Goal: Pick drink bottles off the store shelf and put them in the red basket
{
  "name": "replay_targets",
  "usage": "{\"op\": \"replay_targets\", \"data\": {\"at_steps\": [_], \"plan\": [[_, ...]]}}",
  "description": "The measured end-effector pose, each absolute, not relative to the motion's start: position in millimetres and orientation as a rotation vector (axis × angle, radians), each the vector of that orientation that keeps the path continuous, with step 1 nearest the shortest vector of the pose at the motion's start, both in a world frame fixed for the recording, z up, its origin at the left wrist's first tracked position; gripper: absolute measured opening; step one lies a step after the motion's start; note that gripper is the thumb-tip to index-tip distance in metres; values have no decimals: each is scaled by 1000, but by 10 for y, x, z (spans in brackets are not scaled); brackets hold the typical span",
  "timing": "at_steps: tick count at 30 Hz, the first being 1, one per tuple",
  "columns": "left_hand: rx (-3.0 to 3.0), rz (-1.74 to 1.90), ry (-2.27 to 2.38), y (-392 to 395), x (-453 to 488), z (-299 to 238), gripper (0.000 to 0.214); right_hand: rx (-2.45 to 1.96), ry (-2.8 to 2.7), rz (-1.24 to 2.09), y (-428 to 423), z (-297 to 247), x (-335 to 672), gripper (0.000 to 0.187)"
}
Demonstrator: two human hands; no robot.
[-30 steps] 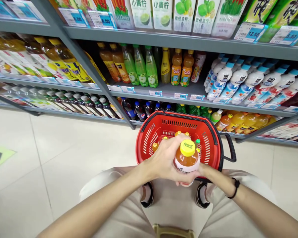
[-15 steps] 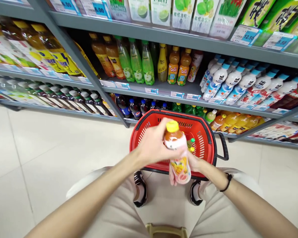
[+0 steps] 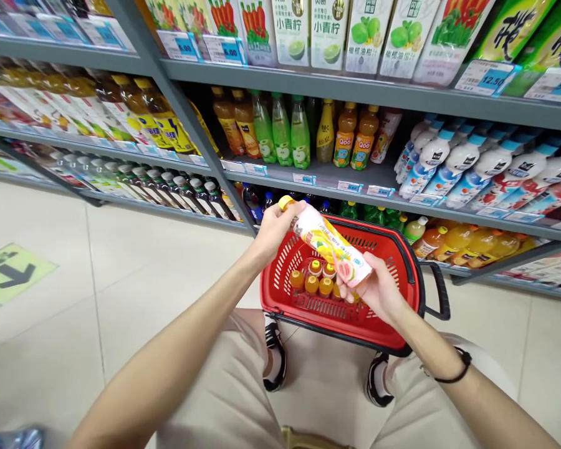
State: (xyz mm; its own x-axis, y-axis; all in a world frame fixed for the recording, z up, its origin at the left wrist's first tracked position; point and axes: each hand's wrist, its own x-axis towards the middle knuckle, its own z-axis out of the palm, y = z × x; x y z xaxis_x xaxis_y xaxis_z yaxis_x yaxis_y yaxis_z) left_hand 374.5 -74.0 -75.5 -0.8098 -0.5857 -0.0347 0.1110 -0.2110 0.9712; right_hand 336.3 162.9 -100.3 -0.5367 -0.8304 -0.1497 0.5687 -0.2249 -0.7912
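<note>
The person sits low in front of a drinks shelf, knees apart, with a red basket (image 3: 350,324) on the floor between the shoes (image 3: 275,365). Both hands are raised above the basket and share one juice bottle (image 3: 330,242), which lies tilted almost on its side, its yellow cap (image 3: 286,202) pointing up and away to the left, its base lower and to the right.

The left hand (image 3: 272,229) has its grip closed around the neck, fingers curled just under the cap. The right hand (image 3: 381,292) has its grip closed on the base, palm under it and fingers wrapped over the printed label. A dark band (image 3: 453,374) circles the right wrist.

The bottle hangs over the open basket without touching it. Inside, a cluster of small bottles (image 3: 314,277) with orange and yellow caps stands upright against the near wall. The basket's black handle (image 3: 442,293) sticks out to the right.

Behind it, the grey shelf (image 3: 308,178) carries green apple drinks (image 3: 282,131), and white bottles with blue caps (image 3: 453,162) well off to the right. A green arrow sticker (image 3: 12,272) lies on the pale floor tiles far to the left.
</note>
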Motion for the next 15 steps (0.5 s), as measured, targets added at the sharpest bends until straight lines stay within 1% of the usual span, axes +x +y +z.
{"op": "replay_targets", "data": {"at_steps": [3, 5, 7, 9, 11, 15], "plan": [[525, -2216, -1493, -732, 3721, -761, 38, -424, 1309, -1960, 1658, -1037, 3405, 42], [532, -2296, -1456, -733, 3702, -778, 37, -476, 1488, -1998, 1696, -1093, 3413, 49], [570, -2342, -1433, -733, 3692, -798, 35, -580, 1693, -2000, 1751, -1152, 3411, 60], [598, -2372, -1418, -723, 3696, -816, 34, -738, 1920, -1928, 1817, -1192, 3406, 68], [598, -2408, -1412, -702, 3713, -822, 33, -946, 2169, -1792, 1888, -1208, 3394, 71], [623, -2474, -1386, -653, 3758, -786, 30, -1507, 2503, -1564, 1998, -1211, 3327, 65]]}}
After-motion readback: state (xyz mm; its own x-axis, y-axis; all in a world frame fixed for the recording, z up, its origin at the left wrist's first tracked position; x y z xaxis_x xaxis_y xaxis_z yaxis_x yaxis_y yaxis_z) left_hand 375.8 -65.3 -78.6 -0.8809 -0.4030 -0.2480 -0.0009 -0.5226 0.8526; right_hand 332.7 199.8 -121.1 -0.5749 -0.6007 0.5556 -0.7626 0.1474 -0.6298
